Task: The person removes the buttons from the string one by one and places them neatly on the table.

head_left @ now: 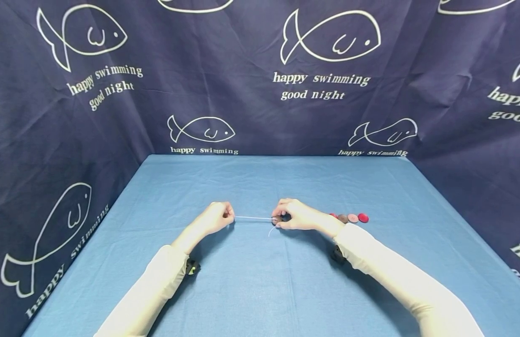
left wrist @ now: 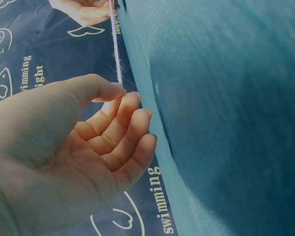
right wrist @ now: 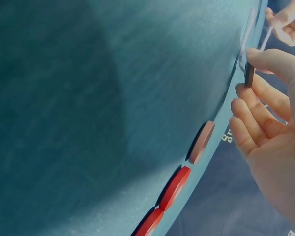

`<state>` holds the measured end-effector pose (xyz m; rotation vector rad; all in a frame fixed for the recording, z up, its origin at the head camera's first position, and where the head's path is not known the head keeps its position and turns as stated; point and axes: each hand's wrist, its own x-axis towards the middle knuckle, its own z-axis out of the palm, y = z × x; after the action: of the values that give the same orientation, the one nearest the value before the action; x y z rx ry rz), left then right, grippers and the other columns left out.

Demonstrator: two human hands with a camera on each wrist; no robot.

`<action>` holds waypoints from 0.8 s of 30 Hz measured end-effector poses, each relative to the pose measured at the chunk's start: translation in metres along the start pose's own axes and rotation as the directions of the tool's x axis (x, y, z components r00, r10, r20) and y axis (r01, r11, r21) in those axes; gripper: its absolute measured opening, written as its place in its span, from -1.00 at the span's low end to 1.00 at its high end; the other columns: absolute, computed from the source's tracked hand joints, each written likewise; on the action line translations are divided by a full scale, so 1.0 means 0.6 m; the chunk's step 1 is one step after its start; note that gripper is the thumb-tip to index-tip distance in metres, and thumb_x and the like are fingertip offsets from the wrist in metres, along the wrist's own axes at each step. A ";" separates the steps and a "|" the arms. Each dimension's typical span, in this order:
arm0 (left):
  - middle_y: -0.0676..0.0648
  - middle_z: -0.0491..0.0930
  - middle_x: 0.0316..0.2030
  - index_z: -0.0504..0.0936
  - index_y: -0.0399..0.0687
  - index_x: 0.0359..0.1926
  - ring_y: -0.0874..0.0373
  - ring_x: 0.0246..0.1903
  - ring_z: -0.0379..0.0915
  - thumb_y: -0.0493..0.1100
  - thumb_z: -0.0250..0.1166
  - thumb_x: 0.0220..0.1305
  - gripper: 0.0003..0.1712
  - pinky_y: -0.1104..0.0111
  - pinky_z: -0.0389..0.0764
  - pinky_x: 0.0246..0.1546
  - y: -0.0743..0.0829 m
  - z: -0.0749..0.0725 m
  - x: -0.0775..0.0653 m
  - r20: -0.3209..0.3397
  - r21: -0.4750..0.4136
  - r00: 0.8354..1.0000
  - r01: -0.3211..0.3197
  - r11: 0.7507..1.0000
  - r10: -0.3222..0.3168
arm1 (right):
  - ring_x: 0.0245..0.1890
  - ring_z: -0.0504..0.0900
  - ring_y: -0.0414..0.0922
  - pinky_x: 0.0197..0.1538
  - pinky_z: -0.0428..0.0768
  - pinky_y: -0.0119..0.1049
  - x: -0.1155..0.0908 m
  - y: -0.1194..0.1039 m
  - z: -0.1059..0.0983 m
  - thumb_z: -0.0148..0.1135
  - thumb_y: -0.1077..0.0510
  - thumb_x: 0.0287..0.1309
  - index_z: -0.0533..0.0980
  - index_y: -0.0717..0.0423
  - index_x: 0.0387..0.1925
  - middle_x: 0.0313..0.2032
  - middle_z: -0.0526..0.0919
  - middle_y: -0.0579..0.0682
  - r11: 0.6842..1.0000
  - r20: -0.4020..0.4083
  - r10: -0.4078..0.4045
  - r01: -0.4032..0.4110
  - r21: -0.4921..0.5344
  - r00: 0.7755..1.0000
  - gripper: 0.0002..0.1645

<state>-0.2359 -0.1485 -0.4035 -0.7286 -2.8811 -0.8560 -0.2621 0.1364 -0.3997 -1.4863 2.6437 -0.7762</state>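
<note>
A white string [head_left: 253,217] runs taut between the two hands. My left hand [head_left: 217,217] pinches its one end between thumb and fingertips; the left wrist view shows the string [left wrist: 116,49] rising from that pinch. My right hand [head_left: 298,216] holds a dark brown button [head_left: 276,220] between thumb and fingers, just above the cloth. In the right wrist view this button [right wrist: 249,73] stands on edge in the fingers, with string on both sides of it. A short loose tail of string curves down from it. The button's holes are hidden.
Beside the right wrist several loose buttons lie in a row on the blue cloth [head_left: 251,281]: a red button [head_left: 363,217], a pink button [head_left: 353,218], a brown button [head_left: 343,218] and another red one. A dark fish-print curtain [head_left: 260,93] surrounds the table.
</note>
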 end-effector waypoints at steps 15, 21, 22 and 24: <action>0.03 0.52 -0.60 0.52 -0.14 -0.48 0.31 -0.59 0.34 -0.33 0.19 0.11 -0.94 0.46 0.42 -0.46 0.004 -0.002 -0.001 0.005 0.002 1.000 0.014 1.000 -0.014 | -0.27 0.51 -0.11 -0.14 0.48 -0.32 -0.009 0.004 -0.004 0.35 0.22 -0.04 0.62 0.11 -0.28 -0.36 0.56 -0.06 1.000 -0.007 0.008 -0.008 -0.006 1.000 -0.79; 0.04 0.51 -0.61 0.52 -0.14 -0.48 0.31 -0.59 0.33 -0.33 0.19 0.11 -0.93 0.47 0.41 -0.48 0.003 -0.002 0.000 0.005 0.002 1.000 0.016 1.000 -0.016 | -0.27 0.51 -0.10 -0.13 0.47 -0.33 -0.011 0.007 -0.004 0.35 0.21 -0.03 0.62 0.11 -0.27 -0.36 0.56 -0.05 1.000 -0.007 0.009 -0.009 -0.006 1.000 -0.79; 0.04 0.51 -0.61 0.52 -0.14 -0.48 0.31 -0.59 0.33 -0.33 0.19 0.11 -0.93 0.47 0.41 -0.48 0.003 -0.001 0.000 0.005 0.002 1.000 0.016 1.000 -0.016 | -0.27 0.51 -0.10 -0.14 0.47 -0.33 -0.011 0.007 -0.004 0.35 0.21 -0.03 0.62 0.11 -0.27 -0.36 0.56 -0.05 1.000 -0.007 0.008 -0.008 -0.006 1.000 -0.79; 0.04 0.51 -0.61 0.52 -0.14 -0.48 0.31 -0.59 0.33 -0.32 0.20 0.11 -0.93 0.46 0.41 -0.47 0.003 -0.001 -0.001 0.007 0.001 1.000 0.015 1.000 -0.015 | -0.28 0.51 -0.10 -0.14 0.48 -0.32 -0.012 0.007 -0.004 0.35 0.21 -0.03 0.62 0.10 -0.27 -0.35 0.56 -0.05 1.000 -0.008 0.010 -0.010 -0.004 1.000 -0.79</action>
<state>-0.2349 -0.1479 -0.4020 -0.7115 -2.8966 -0.8553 -0.2624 0.1449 -0.4011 -1.4725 2.6577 -0.7783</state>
